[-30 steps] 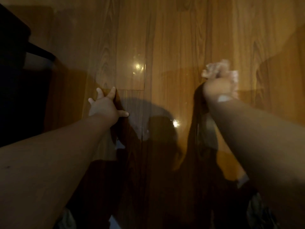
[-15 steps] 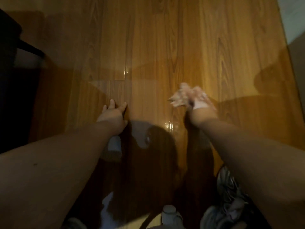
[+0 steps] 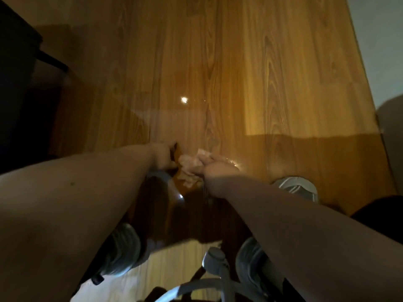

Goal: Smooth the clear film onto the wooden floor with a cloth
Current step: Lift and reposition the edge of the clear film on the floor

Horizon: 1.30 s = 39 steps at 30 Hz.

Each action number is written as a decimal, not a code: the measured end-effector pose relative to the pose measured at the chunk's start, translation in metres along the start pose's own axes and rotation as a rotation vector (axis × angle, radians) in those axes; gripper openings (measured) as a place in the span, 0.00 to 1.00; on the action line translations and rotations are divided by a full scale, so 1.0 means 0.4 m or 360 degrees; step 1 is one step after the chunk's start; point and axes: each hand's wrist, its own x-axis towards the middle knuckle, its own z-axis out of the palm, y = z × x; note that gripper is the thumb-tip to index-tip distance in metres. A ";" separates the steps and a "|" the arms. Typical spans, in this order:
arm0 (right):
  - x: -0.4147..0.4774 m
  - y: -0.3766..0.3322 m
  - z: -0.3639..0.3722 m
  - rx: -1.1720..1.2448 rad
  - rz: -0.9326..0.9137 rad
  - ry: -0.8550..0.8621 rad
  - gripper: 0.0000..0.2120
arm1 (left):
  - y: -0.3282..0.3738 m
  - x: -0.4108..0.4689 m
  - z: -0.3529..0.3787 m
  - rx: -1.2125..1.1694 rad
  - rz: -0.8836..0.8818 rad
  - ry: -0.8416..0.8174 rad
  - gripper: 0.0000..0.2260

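Note:
The wooden floor (image 3: 283, 83) runs away from me, with clear film (image 3: 174, 118) lying glossy over its middle; a faint film edge crosses near the light glint. My right hand (image 3: 220, 171) grips a crumpled pale pink cloth (image 3: 193, 165) and holds it down on the film. Just left of the cloth, my left hand (image 3: 162, 155) rests on the floor, mostly hidden behind its own wrist, so I cannot make out how the fingers lie. The two hands are almost touching.
A dark piece of furniture (image 3: 19, 83) fills the left side. A pale wall (image 3: 381, 51) borders the floor on the right. Grey shoes (image 3: 298, 188) and a chair base (image 3: 216, 269) sit below my arms, near a lighter strip of floor (image 3: 170, 267).
Both hands have drawn back toward me along the floor. The right hand with the cloth slid left and now sits right beside the left hand. The view has tipped further downward.

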 end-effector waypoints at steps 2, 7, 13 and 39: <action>-0.020 -0.002 -0.018 -0.0060 0.0141 0.0087 0.24 | 0.038 -0.022 -0.023 -0.0098 0.0111 0.0067 0.26; -0.030 0.138 -0.082 -0.0050 0.0785 0.0335 0.21 | 0.065 -0.027 -0.048 -0.0066 0.0117 0.0032 0.26; -0.024 0.184 -0.134 0.0285 0.1181 0.0441 0.30 | 0.055 0.038 -0.055 -0.0091 0.0066 0.0266 0.35; 0.190 0.133 -0.215 0.0004 0.0493 0.0399 0.25 | 0.026 0.313 -0.253 0.0069 0.0192 0.0237 0.51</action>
